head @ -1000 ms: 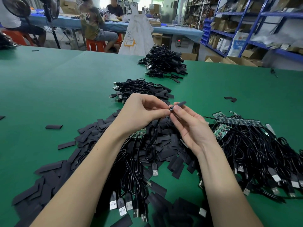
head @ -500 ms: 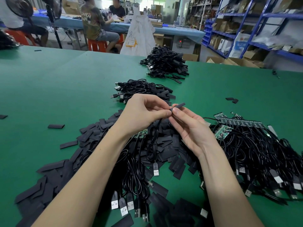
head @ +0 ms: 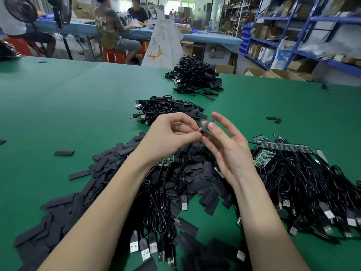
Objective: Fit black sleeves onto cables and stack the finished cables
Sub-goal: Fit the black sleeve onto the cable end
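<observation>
Two hands, one sleeve going on

Both hands meet just above the heap of loose sleeves (head: 109, 163) on the green tabletop (head: 58, 106). The left hand (head: 168, 137) has its fingers curled, pinching the end of a black cable (head: 182, 163) that hangs down onto that heap. The right hand (head: 228, 149) pinches a black sleeve (head: 208, 125) between thumb and forefinger, its other fingers spread loosely.

To do this well, I'd say keep the sleeve's mouth in line with the cable end, hold the cable close to its tip so it doesn't buckle, and slide rather than force.

Beyond the heap lies a stack of finished cables (head: 166, 108), a second one (head: 195, 77) further off; to the heap's right, unsleeved cables (head: 304, 178) with green boards.

A seated person's shirt (head: 103, 24) carries lettering, too blurred to read.
</observation>
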Demonstrator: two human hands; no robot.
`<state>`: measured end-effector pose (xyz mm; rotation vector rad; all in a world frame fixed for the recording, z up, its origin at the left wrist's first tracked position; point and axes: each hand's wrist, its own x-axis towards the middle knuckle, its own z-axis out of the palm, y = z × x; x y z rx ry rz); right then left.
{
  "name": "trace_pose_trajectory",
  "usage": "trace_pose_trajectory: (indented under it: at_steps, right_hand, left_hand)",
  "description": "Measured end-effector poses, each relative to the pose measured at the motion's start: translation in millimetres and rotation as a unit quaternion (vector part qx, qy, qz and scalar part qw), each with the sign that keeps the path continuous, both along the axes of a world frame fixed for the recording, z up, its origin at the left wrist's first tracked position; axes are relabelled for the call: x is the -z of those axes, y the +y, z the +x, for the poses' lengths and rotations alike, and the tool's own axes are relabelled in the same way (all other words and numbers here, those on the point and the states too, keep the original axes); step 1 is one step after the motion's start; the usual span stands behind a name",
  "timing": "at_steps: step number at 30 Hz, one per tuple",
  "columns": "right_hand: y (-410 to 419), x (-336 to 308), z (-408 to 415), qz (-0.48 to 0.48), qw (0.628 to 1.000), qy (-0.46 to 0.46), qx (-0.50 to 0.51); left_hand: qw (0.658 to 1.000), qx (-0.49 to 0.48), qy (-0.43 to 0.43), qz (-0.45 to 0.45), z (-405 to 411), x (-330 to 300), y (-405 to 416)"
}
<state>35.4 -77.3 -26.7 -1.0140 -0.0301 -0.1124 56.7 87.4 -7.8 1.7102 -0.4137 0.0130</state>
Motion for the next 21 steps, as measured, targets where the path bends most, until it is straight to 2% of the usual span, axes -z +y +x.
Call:
trace_pose_trajectory:
  at_steps: [21]
  right_hand:
    - [2.6,3.3,-0.7,0.006,1.000,-0.007,0.014]
  left_hand:
    - [1.000,-0.006,-0.004,-0.010,2.2,5.0,-1.0]
